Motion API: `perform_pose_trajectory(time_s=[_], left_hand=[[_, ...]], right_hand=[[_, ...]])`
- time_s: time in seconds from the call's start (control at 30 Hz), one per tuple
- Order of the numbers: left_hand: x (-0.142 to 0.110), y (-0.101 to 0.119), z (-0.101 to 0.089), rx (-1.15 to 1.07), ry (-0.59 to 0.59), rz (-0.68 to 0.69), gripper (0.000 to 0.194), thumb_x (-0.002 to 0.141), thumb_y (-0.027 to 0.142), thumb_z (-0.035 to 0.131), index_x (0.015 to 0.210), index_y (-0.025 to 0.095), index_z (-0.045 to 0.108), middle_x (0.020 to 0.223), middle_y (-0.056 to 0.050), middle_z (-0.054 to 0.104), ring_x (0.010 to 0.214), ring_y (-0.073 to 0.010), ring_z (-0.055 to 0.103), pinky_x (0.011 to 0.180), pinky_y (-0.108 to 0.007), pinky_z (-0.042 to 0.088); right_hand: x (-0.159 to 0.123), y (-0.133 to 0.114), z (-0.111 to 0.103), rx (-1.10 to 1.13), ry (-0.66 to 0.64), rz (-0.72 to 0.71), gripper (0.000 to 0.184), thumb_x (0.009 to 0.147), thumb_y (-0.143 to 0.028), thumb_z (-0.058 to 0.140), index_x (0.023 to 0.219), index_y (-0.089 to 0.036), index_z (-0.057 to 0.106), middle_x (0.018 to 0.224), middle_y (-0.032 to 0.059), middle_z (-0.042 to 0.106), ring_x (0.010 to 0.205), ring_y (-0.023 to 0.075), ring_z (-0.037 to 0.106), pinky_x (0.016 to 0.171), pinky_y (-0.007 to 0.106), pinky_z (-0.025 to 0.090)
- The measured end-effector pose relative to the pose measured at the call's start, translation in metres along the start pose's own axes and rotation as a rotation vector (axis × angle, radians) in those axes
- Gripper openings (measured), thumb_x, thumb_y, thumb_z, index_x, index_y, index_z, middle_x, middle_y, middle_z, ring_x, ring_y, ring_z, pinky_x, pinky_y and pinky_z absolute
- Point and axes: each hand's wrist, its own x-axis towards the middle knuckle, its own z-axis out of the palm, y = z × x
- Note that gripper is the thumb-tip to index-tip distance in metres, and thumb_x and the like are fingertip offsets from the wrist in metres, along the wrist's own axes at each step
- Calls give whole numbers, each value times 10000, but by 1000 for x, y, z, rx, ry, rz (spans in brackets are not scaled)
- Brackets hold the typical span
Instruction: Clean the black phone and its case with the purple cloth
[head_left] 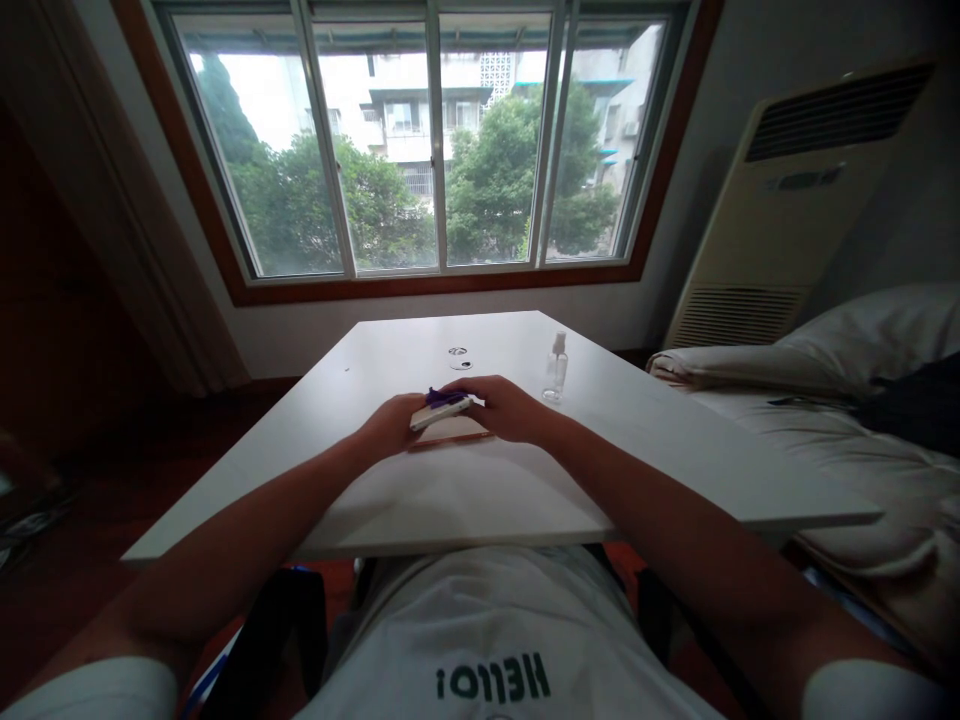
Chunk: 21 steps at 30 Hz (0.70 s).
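Note:
Above the white table, my left hand (393, 426) grips the left end of a slim white slab (439, 412), shaped like a phone or power bank; which one I cannot tell. A purple cloth (448, 397) lies over the slab's far side. My right hand (511, 408) is closed at the other end, with its fingers bent over the cloth and slab. Just beneath them, a flat thing with a copper-coloured edge (454, 441) rests on the table, partly hidden by the hands and slab. To the right of my right hand stands a clear spray bottle (555, 368) with a white top.
The white table (615, 460) reaches from my lap towards the window (435, 150). Near its far edge are a round dark-and-white mark (457, 352) and a white disc-like piece (460, 365). A cushioned seat (750, 400) and a tall air conditioner (795, 200) stand right.

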Motion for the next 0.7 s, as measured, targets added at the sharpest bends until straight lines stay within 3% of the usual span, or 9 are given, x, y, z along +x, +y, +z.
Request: perform_pose_trajectory(time_s=[0.13, 0.27, 0.37, 0.5, 0.7], left_hand=[[11, -1, -24, 514, 41, 243, 430, 746, 259, 752, 1175, 270, 745, 1093, -90, 719, 1078, -304, 643, 969, -352, 485], [15, -10, -29, 799, 37, 379, 497, 827, 248, 668, 1324, 250, 669, 1162, -108, 706, 1054, -295, 657, 999, -373, 466], [17, -16, -28, 962, 29, 412, 450, 863, 246, 628, 1313, 243, 657, 1196, -99, 707, 1070, -282, 666, 986, -368, 484], [17, -16, -28, 1186, 20, 419, 392, 898, 286, 602, 1286, 238, 629, 1199, -70, 711, 1063, -252, 681, 945, -343, 519], [15, -16, -29, 1280, -4, 432, 352, 918, 344, 586, 1253, 247, 632, 1167, -55, 721, 1027, -247, 700, 855, -325, 546]], right_hand=[[0, 5, 3, -218, -49, -138, 538, 834, -32, 592, 1297, -290, 684, 1337, 23, 667, 1220, 241, 645, 1072, 372, 477], [2, 17, 9, -305, -78, -187, 593, 805, -51, 669, 1349, -288, 648, 1429, 35, 597, 1288, 255, 604, 1103, 368, 468], [3, 23, 11, -315, -83, -207, 623, 788, -79, 724, 1375, -264, 627, 1451, 61, 576, 1311, 264, 586, 1114, 368, 467], [3, 22, 14, -360, -113, -227, 595, 844, -59, 649, 1409, -238, 595, 1484, 82, 541, 1345, 255, 554, 1123, 373, 465], [1, 16, 20, -382, -98, -282, 555, 880, -55, 616, 1408, -226, 591, 1459, 101, 566, 1354, 242, 547, 1142, 387, 453]])
